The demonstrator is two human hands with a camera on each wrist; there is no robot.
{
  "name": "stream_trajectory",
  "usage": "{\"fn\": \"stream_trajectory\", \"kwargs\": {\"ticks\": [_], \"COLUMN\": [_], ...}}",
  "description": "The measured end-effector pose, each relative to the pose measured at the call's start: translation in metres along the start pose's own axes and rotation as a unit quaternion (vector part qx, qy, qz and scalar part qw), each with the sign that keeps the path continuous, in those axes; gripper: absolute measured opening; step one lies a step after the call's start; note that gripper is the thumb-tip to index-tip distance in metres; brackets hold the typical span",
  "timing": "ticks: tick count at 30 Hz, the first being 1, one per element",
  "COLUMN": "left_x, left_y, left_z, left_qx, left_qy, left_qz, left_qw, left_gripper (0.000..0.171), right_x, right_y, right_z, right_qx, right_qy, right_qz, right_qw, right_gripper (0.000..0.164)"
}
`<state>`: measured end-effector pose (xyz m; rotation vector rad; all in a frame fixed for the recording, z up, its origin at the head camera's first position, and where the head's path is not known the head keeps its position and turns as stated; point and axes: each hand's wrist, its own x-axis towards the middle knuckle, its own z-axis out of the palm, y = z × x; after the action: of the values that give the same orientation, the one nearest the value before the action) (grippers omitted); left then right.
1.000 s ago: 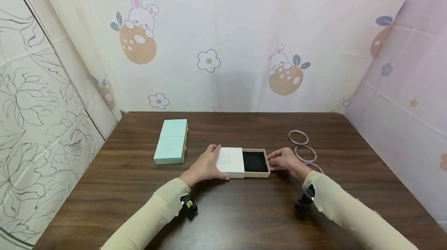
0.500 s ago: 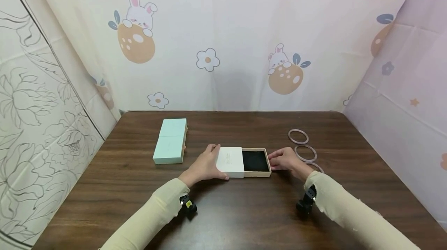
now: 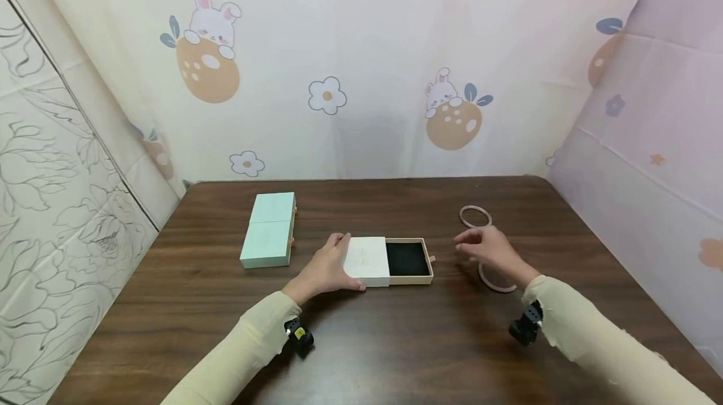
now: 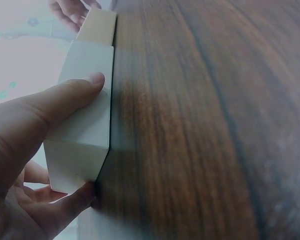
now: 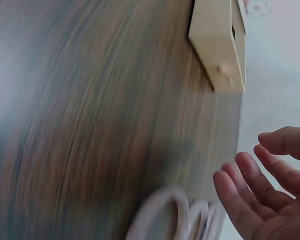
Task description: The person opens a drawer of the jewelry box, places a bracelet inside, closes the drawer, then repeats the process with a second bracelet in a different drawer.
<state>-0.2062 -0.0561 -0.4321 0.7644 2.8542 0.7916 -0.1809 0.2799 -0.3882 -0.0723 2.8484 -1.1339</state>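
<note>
My left hand (image 3: 324, 272) grips the left end of a white sleeve box (image 3: 366, 259), its thumb along the front side. From the sleeve's right end a cream drawer (image 3: 412, 280) sticks out, lined with a black pad (image 3: 407, 259) and fitted with a small pull tab (image 3: 432, 259). Apart from the drawer, my right hand (image 3: 490, 249) hovers over the pale pink bangles with its fingers loosely bent and nothing between them. One bangle (image 3: 476, 207) shows behind that hand and another bangle (image 3: 497, 290) in front. In the right wrist view, bangles (image 5: 179, 192) lie below the fingertips.
Two mint-green boxes, a far box (image 3: 272, 206) and a near box (image 3: 265, 243), lie end to end at the left of the brown wooden table (image 3: 361, 348). Behind it hangs a curtain (image 3: 367, 66) printed with rabbits and flowers.
My right hand has left the drawer's end and moved right, over the bangles, uncovering the pull tab. The left hand keeps its grip on the sleeve. The head view has shifted slightly.
</note>
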Motion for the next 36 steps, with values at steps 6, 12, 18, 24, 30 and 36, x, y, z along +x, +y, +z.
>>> {"fn": "stream_trajectory", "kwargs": {"ticks": [6, 12, 18, 24, 30, 36], "left_x": [0.0, -0.001, -0.001, 0.0, 0.001, 0.002], "left_y": [-0.001, -0.001, -0.002, -0.003, -0.004, -0.005], "left_z": [-0.001, -0.001, -0.001, 0.0, 0.002, 0.002], "left_qx": [-0.004, -0.004, -0.006, -0.001, 0.002, 0.001], "left_qy": [0.004, 0.004, 0.001, 0.001, 0.0, 0.003], "left_qz": [0.005, 0.006, 0.007, 0.008, 0.006, 0.006], "left_qw": [1.0, 1.0, 1.0, 1.0, 1.0, 1.0], "left_gripper": [0.111, 0.111, 0.111, 0.111, 0.111, 0.112], "right_x": [-0.012, -0.021, -0.028, -0.032, -0.03, -0.026], "right_y": [0.018, 0.038, 0.052, 0.063, 0.076, 0.085], "right_z": [-0.02, -0.027, -0.029, -0.028, -0.025, -0.022], "right_qx": [-0.12, -0.237, -0.327, -0.389, -0.435, -0.459], "right_qy": [0.047, 0.042, 0.063, 0.065, 0.068, 0.054], "right_qz": [-0.037, -0.029, -0.059, -0.063, -0.075, -0.078], "right_qw": [0.991, 0.97, 0.941, 0.917, 0.895, 0.883], "right_gripper": [0.025, 0.028, 0.024, 0.031, 0.036, 0.036]}}
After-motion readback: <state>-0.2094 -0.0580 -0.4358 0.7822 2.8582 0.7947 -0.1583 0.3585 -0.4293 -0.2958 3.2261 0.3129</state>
